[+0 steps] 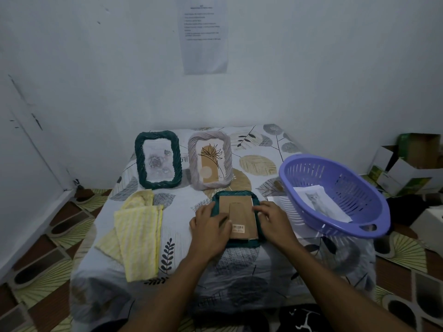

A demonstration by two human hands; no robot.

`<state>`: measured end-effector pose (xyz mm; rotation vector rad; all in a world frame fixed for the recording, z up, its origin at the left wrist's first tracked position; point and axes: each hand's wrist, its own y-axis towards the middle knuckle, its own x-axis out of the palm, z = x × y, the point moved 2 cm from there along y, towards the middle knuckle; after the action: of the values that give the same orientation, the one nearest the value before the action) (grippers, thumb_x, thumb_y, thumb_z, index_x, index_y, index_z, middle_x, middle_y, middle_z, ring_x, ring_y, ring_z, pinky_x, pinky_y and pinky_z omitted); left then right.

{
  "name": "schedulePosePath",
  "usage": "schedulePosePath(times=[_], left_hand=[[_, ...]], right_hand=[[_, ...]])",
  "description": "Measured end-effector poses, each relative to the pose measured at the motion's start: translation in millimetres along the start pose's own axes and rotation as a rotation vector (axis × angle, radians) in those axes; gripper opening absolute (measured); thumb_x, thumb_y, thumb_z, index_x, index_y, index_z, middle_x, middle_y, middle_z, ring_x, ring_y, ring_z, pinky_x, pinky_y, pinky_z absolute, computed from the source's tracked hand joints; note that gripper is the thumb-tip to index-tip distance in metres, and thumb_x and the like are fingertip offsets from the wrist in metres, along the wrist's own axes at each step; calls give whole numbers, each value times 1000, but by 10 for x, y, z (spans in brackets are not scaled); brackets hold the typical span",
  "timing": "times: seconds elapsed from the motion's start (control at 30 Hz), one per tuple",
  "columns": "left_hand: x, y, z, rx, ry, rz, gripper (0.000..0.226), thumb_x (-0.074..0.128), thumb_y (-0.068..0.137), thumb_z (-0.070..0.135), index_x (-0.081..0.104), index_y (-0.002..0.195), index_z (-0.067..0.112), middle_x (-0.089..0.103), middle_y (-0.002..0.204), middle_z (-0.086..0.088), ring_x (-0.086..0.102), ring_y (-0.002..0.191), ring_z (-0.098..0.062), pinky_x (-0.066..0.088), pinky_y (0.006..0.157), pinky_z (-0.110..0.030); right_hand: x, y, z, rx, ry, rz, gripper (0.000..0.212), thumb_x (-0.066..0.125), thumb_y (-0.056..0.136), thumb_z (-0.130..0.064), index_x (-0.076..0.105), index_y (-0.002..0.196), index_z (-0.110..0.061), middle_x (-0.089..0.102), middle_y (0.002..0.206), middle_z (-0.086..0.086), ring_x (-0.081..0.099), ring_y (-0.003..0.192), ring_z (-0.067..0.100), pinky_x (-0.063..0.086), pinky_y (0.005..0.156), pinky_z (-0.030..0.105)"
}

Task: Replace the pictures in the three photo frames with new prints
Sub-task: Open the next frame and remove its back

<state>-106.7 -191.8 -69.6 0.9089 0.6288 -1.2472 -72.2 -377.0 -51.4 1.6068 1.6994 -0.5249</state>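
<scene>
The dark green woven photo frame lies face down on the table right in front of me, its brown cardboard backing board facing up, with a barcode sticker near the board's lower left corner.

My left grip lies over that frame's left side. It is spread, with the fingers fairly straight and resting on the backing beside the sticker and the thumb on the left rim. My right grip is at the frame's right edge. Its fingers are bent and their tips meet the spot where board and rim join, but I cannot tell whether they pinch anything there or only press.

Behind the face-down frame and to its left, a second dark green frame stands upright with a pale rose picture in it. Just behind the face-down frame stands a pale grey twisted frame holding a line-drawn plant print.

To the right of the face-down frame sits a purple slotted plastic basket with a cat print lying inside. A white sheet shows between the frame and the basket and runs under the basket. To the left of the face-down frame, a folded yellow striped cloth lies on the table.
</scene>
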Motion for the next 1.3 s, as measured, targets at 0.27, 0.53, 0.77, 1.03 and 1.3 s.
schedulePosePath(times=[0.27, 0.53, 0.77, 1.03, 1.3], left_hand=[[-49, 41, 149, -52, -175, 21, 33, 49, 95, 40, 62, 122, 25, 39, 150, -6, 22, 142, -22, 15, 114, -42], [-99, 102, 200, -52, -277, 104, 20, 57, 92, 28, 67, 107, 18, 62, 118, -1, 47, 116, -18, 37, 100, -35], [-204, 278, 43, -373, -714, 117, 16, 67, 83, 2, 68, 94, 13, 68, 93, 0, 64, 91, -14, 53, 83, -31], [-478, 264, -416, -463, -978, 153, 20, 61, 86, -6, 65, 94, 11, 67, 96, -14, 64, 86, -22, 54, 64, -27], [-789, 57, -989, -531, -763, 257, 23, 56, 87, -6, 66, 103, 8, 68, 95, -11, 65, 84, -20, 53, 68, -28]], right_hand=[[16, 17, 50, -9, 56, 16, 31, 46, 95, -5, 67, 117, -8, 59, 125, 8, 53, 113, 21, 37, 92, 22], [13, 23, 69, -31, 77, 22, 32, 46, 94, -4, 66, 119, -9, 61, 124, 7, 55, 111, 19, 36, 91, 20], [20, 31, 78, -41, 92, 31, 34, 46, 93, -2, 64, 121, -9, 61, 124, 7, 54, 110, 17, 37, 91, 21], [91, 5, 107, -73, 12, 15, 32, 53, 92, -8, 67, 121, -10, 53, 135, 10, 48, 124, 24, 36, 102, 29], [153, -13, 113, -56, -51, -19, 33, 58, 92, -19, 64, 125, -15, 48, 142, 7, 43, 128, 23, 35, 107, 35]])
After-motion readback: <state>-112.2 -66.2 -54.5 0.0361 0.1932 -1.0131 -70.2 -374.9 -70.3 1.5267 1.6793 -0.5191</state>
